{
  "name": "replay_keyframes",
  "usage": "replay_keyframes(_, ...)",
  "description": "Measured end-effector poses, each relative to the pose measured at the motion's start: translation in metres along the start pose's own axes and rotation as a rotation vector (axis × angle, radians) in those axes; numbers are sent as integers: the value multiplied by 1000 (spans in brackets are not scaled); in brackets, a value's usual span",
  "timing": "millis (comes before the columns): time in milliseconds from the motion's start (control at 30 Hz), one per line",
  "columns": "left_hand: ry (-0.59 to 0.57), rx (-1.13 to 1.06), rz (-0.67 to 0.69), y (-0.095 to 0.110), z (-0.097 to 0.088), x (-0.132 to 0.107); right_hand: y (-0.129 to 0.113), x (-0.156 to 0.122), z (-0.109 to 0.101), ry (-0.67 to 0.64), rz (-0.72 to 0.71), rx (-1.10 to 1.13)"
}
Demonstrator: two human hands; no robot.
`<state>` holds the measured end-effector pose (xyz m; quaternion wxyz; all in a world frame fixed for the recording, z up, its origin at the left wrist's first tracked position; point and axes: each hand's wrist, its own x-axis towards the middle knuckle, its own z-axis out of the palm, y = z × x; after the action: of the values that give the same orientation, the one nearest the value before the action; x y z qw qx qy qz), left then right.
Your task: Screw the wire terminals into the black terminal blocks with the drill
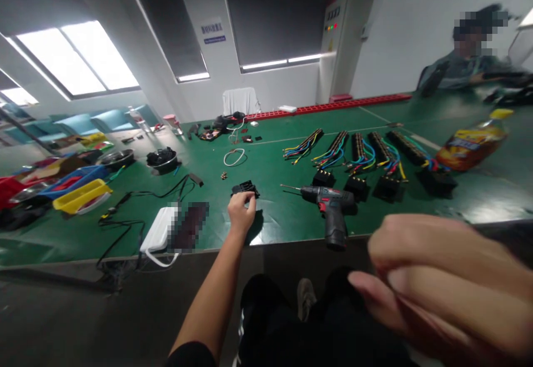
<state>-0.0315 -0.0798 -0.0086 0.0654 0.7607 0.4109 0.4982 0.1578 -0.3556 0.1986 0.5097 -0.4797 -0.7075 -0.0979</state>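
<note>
My left hand (242, 211) reaches over the green table, its fingers closed on a black plastic block (244, 185) with slots along the top. Part of the block is hidden under the fingers. Large and slightly blurred, my right hand (449, 278) is raised close to the camera at the lower right. Its fingers are curled inward, and what they hold, if anything, is hidden. A cordless drill (328, 206) lies on the table between the hands, its long bit pointing left toward the block. Several small brass-coloured pieces (224, 175) lie beyond my left hand.
Several terminal strips with coloured wires (337, 147) lie behind black blocks (389, 186). A drink bottle (474, 142) leans at the right. A white power bank (160, 228), a phone (189, 226), cables and a yellow bin (81, 196) are leftward. Another person (462, 70) sits at the far right.
</note>
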Motion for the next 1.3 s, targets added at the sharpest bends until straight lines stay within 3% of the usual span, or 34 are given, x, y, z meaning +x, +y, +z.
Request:
replay_keyframes(67,10,-5,-9,1,-1,-2,30,-21,15,-122,-159,-44)
replay_keyframes(100,8,-14,-5,2,-1,-2,48,-34,26,-185,-125,-69)
replay_keyframes(167,-6,-31,5,3,-1,-4,87,-62,47,-294,94,-150)
replay_keyframes(267,-17,-28,14,5,0,-5,140,-95,69,-242,371,-264)
replay_keyframes(400,-31,-34,15,5,1,-6,171,-108,82,-215,617,-434)
replay_keyframes(600,-32,-27,15,5,-2,-6,171,-103,96,-395,897,-463)
replay_keyframes(833,-42,-47,34,4,-2,-6,166,-97,101,-490,943,-339)
replay_keyframes(1000,-35,-55,33,0,-2,-4,153,-92,102,-400,973,-351)
replay_keyframes(1300,-17,-82,60,-1,-2,-4,132,-122,103,-246,1010,-315)
